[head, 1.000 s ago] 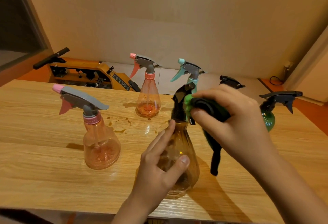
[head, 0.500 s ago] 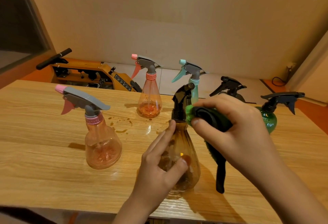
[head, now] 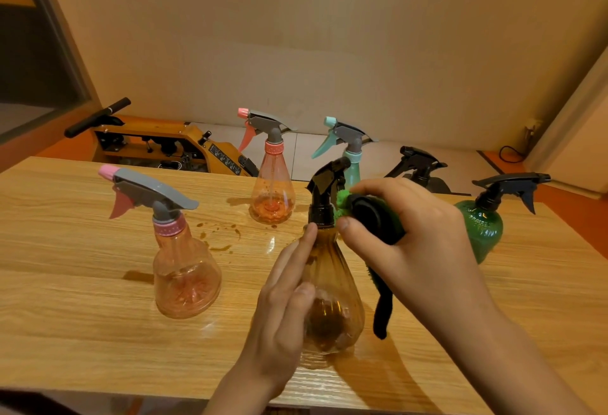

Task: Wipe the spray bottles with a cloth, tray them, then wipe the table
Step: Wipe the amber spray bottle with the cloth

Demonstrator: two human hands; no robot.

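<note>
Amber bottle [head: 332, 299] stands at the near edge of the table [head: 65, 299], mid-wipe. A left hand [head: 279, 312] clasps it, fingers straight up its side to the neck and thumb across the belly. A right hand [head: 421, 243] pinches a bunched black-and-green cloth [head: 375, 220] against the bottle's collar, just under the black trigger, with the cloth's tail hanging loose.

By the look of it the job is at an early stage. Five more bottles wait on the table: pink [head: 184, 269] near left, a second pink [head: 271, 187] far centre, then teal [head: 352, 164], black [head: 421, 167] and green [head: 483, 230] to the right. No tray is in sight, and brown spill [head: 220, 237] still marks the wood.

Compared with half a second ago, the left thumb has slid leftward across the belly and the cloth's tail hangs a little higher. Both hands otherwise keep their places.
</note>
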